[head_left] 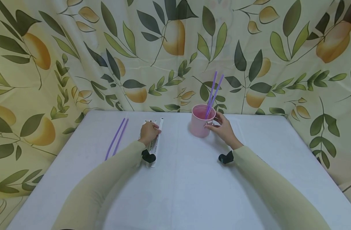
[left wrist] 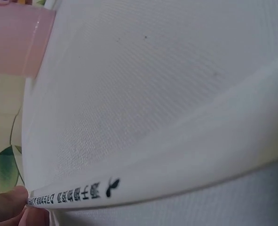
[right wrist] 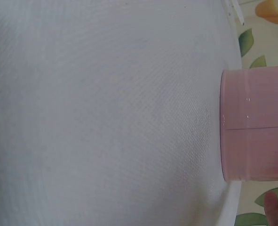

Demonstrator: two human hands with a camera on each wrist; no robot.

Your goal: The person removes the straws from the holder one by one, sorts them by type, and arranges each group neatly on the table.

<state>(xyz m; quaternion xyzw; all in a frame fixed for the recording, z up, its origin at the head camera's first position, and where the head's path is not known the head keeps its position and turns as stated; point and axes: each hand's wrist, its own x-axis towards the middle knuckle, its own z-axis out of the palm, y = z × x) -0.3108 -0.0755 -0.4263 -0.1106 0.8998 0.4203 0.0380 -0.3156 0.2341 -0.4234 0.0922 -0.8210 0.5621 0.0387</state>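
My left hand [head_left: 149,133] pinches a long white strip with black printed characters [left wrist: 77,195] between thumb and fingers. Similar white printed strips [head_left: 152,162] lie under that hand, partly hidden by it and the wrist camera. On the right, my right hand [head_left: 223,130] holds the pink mug [head_left: 199,127] by its handle side, thumb in front and fingers behind. The mug stands upright on the table, with two thin purple sticks [head_left: 215,91] leaning in it. In the right wrist view, the mug's side [right wrist: 256,127] shows with one fingertip [right wrist: 274,209] below it.
Two more purple sticks [head_left: 116,139] lie side by side on the white-covered table [head_left: 175,191], left of my left hand; the left sleeve covers their near ends. A leaf-and-fruit patterned curtain [head_left: 106,73] hangs just behind the table's far edge.
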